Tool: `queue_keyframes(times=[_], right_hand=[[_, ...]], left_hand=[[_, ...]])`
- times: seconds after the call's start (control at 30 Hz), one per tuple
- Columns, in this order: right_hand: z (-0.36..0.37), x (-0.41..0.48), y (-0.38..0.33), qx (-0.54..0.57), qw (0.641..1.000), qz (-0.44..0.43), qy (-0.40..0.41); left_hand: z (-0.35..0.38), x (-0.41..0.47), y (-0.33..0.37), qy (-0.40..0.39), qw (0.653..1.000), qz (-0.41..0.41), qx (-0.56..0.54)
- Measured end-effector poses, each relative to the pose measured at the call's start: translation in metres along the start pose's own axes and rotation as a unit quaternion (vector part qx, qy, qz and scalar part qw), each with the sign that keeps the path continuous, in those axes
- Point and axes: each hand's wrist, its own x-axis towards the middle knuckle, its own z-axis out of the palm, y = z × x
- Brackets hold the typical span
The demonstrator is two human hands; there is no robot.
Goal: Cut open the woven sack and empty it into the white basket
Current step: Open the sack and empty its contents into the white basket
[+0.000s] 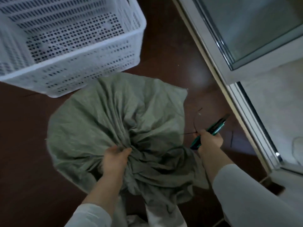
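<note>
A grey-green woven sack (105, 115) stands full on the dark red-brown floor, its gathered neck bunched toward me. My left hand (114, 158) pinches the gathered neck. My right hand (209, 140) is just right of the sack, closed on green-handled cutters (213, 128) whose blades point up and right. The same hand also holds a thin black tie (195, 122) that curls up from the fingers. The white perforated basket (82, 58) sits on the floor beyond the sack at the upper left, with only faint shapes seen through its holes.
A metal-framed glass door (237, 51) and its sill run diagonally down the right side. A short black strip (231, 139) lies on the floor near the frame. Bare floor shows between the sack, the basket and the door.
</note>
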Motion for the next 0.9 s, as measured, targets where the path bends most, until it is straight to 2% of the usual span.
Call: queue_keyframes(times=[0.13, 0.23, 0.33, 0.43, 0.53, 0.63, 0.77, 0.9], right_hand=[[-0.015, 0.064, -0.010, 0.000, 0.999, 0.026, 0.025], [-0.018, 0.098, -0.010, -0.031, 0.999, 0.020, 0.038], [-0.020, 0.116, -0.007, -0.058, 0.998, 0.007, 0.031], [-0.020, 0.118, -0.002, -0.083, 0.997, 0.003, -0.002], [-0.016, 0.108, 0.009, -0.086, 0.991, 0.006, -0.102], [-0.009, 0.081, 0.023, -0.159, 0.961, -0.023, -0.224], [0.005, 0.024, 0.040, -0.278, 0.888, -0.085, -0.358], [0.019, -0.029, 0.053, -0.327, 0.825, -0.109, -0.447]], left_hand=[[0.043, 0.014, -0.022, 0.103, 0.975, -0.113, 0.164], [0.066, 0.022, -0.039, 0.134, 0.967, -0.177, 0.123], [0.077, 0.036, -0.057, 0.145, 0.971, -0.183, 0.059], [0.077, 0.038, -0.064, 0.160, 0.968, -0.179, 0.068], [0.071, 0.033, -0.063, 0.152, 0.975, -0.145, 0.073], [0.058, 0.023, -0.053, 0.137, 0.983, -0.119, 0.025], [0.036, 0.003, -0.033, 0.127, 0.985, -0.098, -0.060], [0.018, -0.013, -0.017, 0.112, 0.984, -0.084, -0.113]])
